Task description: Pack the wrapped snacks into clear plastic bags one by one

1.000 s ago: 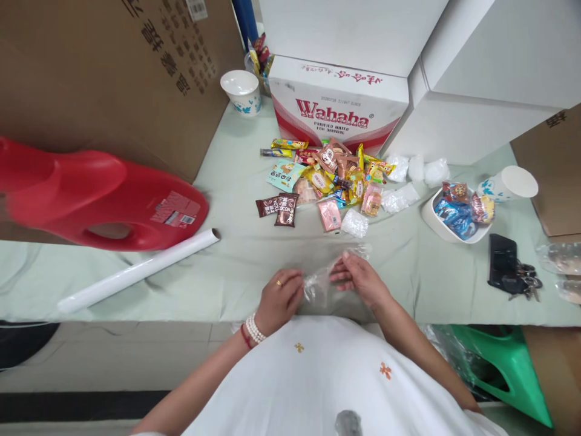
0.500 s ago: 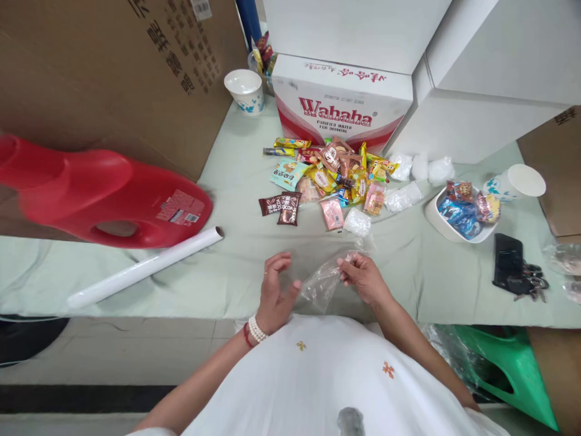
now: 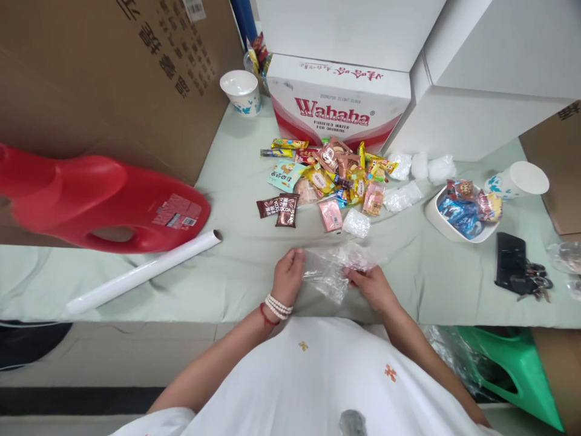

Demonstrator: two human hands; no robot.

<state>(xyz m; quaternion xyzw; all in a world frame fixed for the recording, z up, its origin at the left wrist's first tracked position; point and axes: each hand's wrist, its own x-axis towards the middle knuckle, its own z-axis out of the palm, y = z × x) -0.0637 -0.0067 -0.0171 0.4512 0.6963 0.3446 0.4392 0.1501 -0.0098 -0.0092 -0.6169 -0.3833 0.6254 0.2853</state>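
Observation:
A clear plastic bag (image 3: 330,280) is stretched between my two hands above the table's near edge. My left hand (image 3: 289,272) pinches its left side, fingers closed. On the other side my right hand (image 3: 370,283) grips the crumpled part between thumb and fingers. Just beyond lie a pink packet (image 3: 330,215) and a small white bubble-wrapped piece (image 3: 356,223). Two brown cocoa packets (image 3: 287,210) overlap to the left of these. Behind them is a pile of wrapped snacks (image 3: 322,180) in yellow, brown and pink.
A red jug (image 3: 136,206) and a white tube (image 3: 149,269) lie at left. The Wahaha carton (image 3: 338,109) stands behind the snacks. At right are a white tub (image 3: 436,215) of packets, a paper cup (image 3: 517,180), a black phone (image 3: 509,260) and keys (image 3: 535,283).
My left hand, open and apart from the bag before, has moved right and closed on its edge. The bag is now spread wider between both hands.

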